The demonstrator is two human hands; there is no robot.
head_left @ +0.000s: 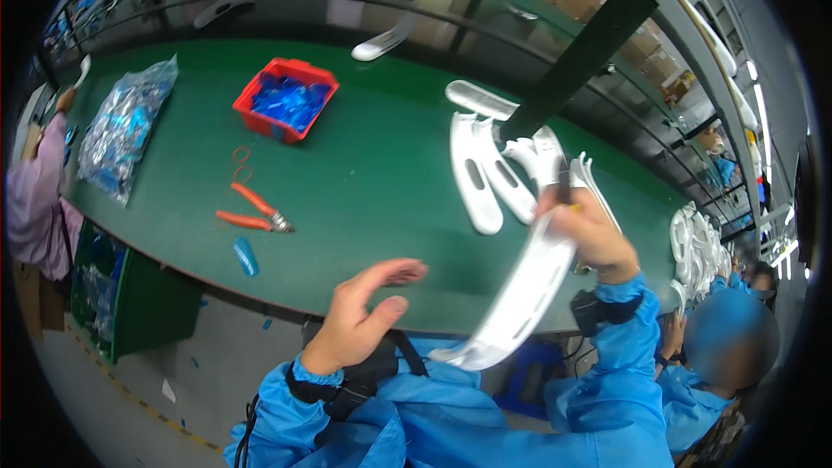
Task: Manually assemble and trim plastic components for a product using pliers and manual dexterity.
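My right hand is closed round the upper end of a long, curved white plastic part with slots in it. The part slants down to the left over the table's front edge, slightly blurred. A slim dark tool sticks up from the same fingers; its kind I cannot make out. My left hand is open and empty over the front edge, to the left of the part. Beyond the right hand, several similar white parts lie on the green table.
Orange-handled cutting pliers and a blue piece lie at left. Behind them stands a red bin of blue scraps, beside a clear bag. A green post rises at right. Co-workers sit at both sides, near more white parts.
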